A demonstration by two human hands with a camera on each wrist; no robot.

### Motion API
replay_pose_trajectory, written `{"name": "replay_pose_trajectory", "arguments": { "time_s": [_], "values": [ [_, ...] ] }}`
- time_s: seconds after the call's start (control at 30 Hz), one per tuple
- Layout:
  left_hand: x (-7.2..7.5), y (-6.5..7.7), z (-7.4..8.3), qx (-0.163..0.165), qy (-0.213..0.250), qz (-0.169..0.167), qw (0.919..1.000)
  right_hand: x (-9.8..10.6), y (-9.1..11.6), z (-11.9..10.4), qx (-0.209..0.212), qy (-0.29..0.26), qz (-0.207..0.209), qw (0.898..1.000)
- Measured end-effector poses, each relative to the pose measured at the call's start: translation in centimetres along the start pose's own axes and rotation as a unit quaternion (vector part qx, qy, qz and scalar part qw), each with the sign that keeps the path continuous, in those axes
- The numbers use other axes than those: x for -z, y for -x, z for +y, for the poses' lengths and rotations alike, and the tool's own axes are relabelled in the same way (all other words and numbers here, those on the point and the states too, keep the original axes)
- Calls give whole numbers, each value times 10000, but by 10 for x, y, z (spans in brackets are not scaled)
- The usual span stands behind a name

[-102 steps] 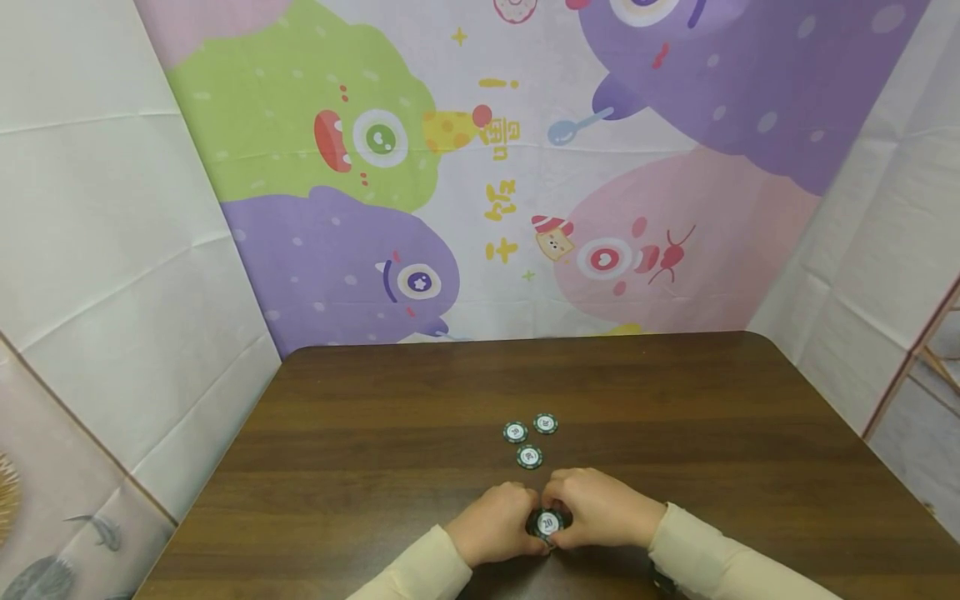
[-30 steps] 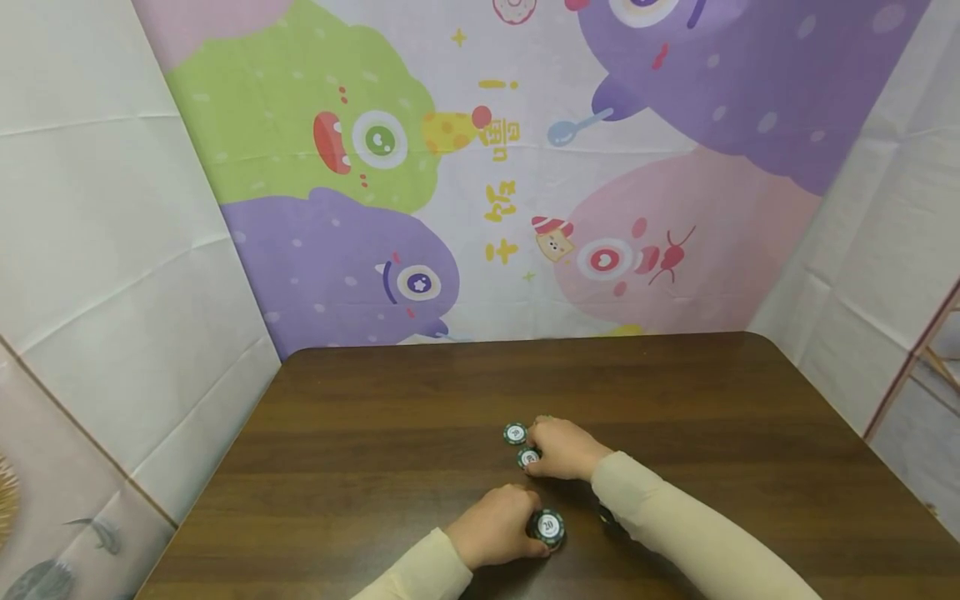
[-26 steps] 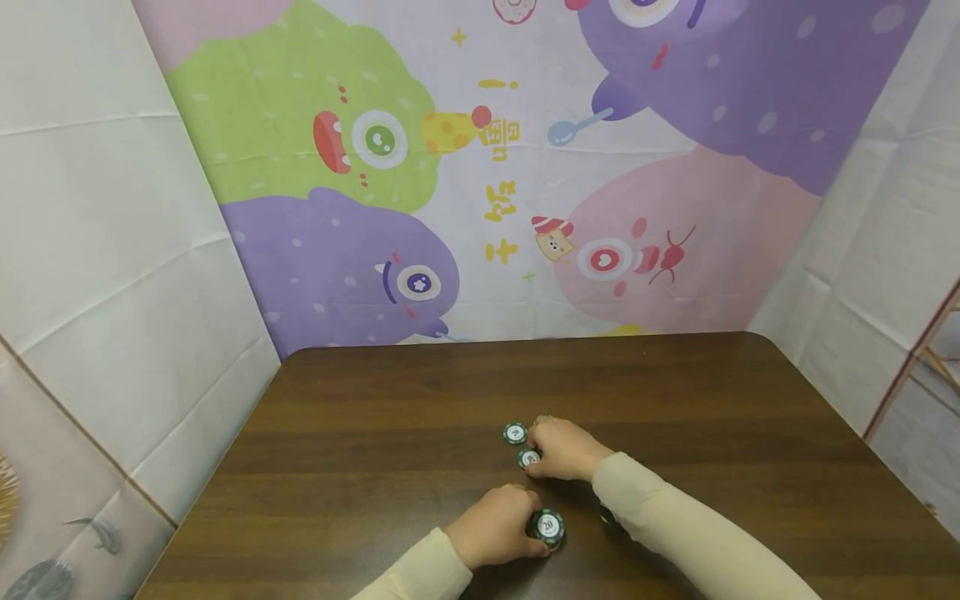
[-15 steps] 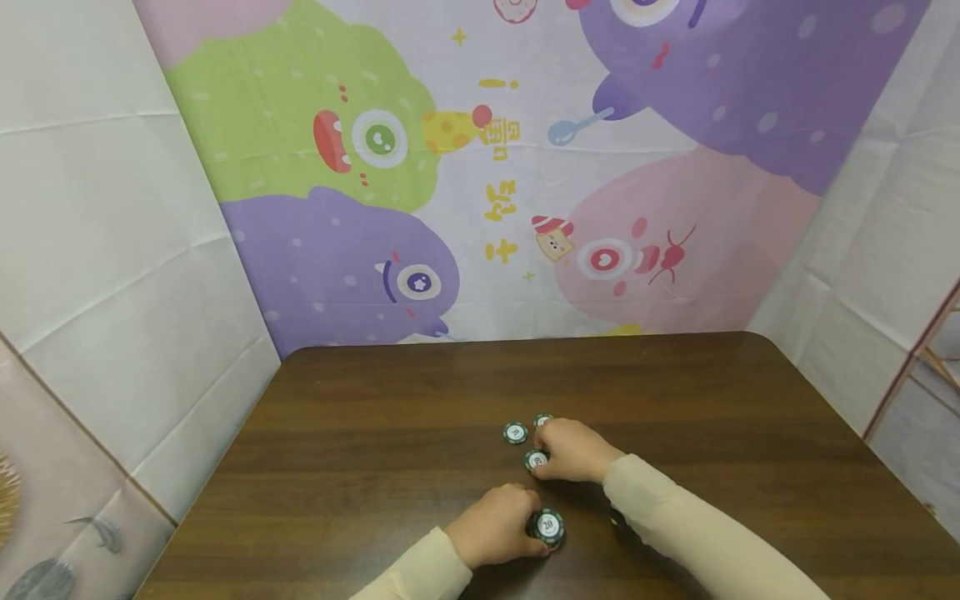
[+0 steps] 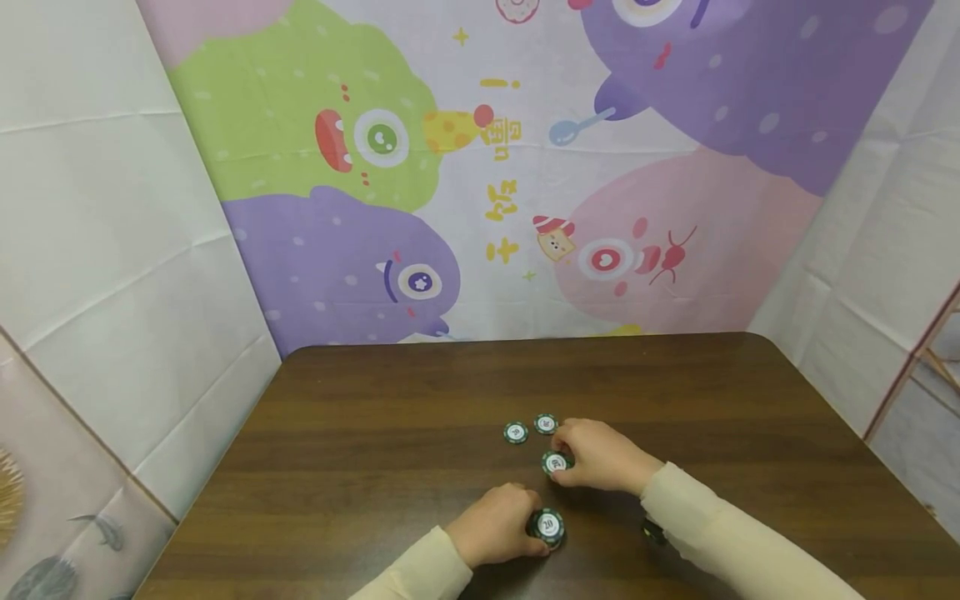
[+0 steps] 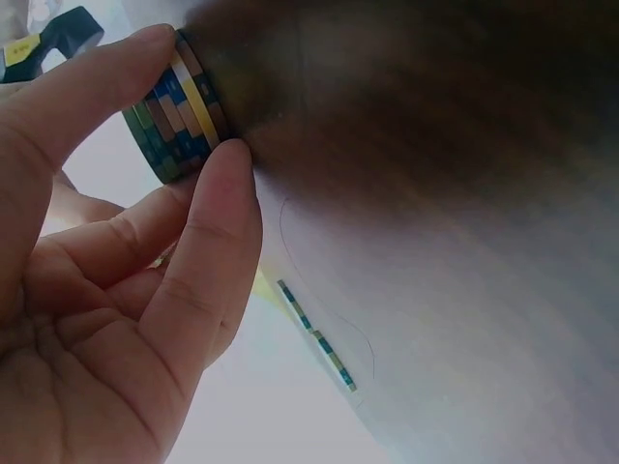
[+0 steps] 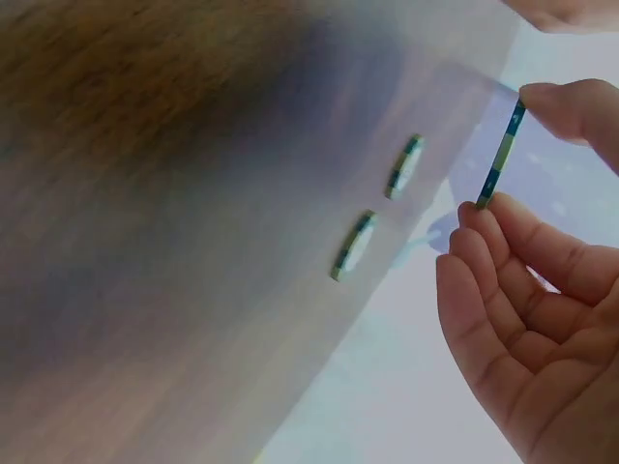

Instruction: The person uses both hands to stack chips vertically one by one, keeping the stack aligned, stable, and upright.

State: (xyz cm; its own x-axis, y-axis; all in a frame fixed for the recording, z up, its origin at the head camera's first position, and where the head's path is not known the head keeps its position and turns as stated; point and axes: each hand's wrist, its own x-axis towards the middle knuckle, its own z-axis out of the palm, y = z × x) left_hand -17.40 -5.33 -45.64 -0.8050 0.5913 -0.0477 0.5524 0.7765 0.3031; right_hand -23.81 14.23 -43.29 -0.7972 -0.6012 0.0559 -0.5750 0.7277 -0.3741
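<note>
My left hand (image 5: 497,525) grips a short stack of poker chips (image 5: 550,527) at the front of the table, thumb on the near side and fingers on the far side. The left wrist view shows the stack's layered edges (image 6: 179,111) between thumb and fingers. Just beyond it, my right hand (image 5: 603,457) pinches a single green-and-white poker chip (image 5: 555,463) by its edge. In the right wrist view this chip (image 7: 501,155) is edge-on between thumb and fingertips, raised off the table. Two more chips lie flat farther back, one left (image 5: 515,432) and one right (image 5: 546,424).
The brown wooden table (image 5: 375,400) has rounded far corners. Behind it hangs a cloth with cartoon monsters (image 5: 495,167), and pale cloth panels (image 5: 112,183) stand at both sides. A dark band (image 5: 654,530) shows under the right cuff.
My right hand left the stack, reached to the nearest of the three loose chips, took it, and drew it right and up off the table. The left hand has stayed on the stack.
</note>
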Motion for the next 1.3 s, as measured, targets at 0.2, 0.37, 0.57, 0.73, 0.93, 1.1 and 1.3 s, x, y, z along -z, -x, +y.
{"name": "replay_pose_trajectory", "arguments": {
  "time_s": [0.2, 0.37, 0.57, 0.73, 0.93, 1.1, 1.3],
  "values": [
    [1, 0, 1, 48, 107, -127, 9999, 8, 14, -4, 230, -130, 2, 9997],
    [2, 0, 1, 73, 127, -140, 9998, 10, 24, -11, 428, -85, -66, 9990],
    [1, 0, 1, 43, 118, -137, 9998, 9, 34, -20, 561, -127, -214, 9981],
    [2, 1, 1, -19, 98, -109, 9999, 4, 37, -27, 802, -150, -284, 9963],
    [2, 1, 2, -46, 18, -40, 10000, -3, 38, -31, 894, -45, -413, 9951],
    [3, 1, 2, 12, 35, -64, 10000, -9, 38, -32, 956, -16, -414, 9946],
    [2, 1, 2, 11, 186, -90, 9998, -16, 37, -33, 1019, 28, -403, 9940]
  ]
}}
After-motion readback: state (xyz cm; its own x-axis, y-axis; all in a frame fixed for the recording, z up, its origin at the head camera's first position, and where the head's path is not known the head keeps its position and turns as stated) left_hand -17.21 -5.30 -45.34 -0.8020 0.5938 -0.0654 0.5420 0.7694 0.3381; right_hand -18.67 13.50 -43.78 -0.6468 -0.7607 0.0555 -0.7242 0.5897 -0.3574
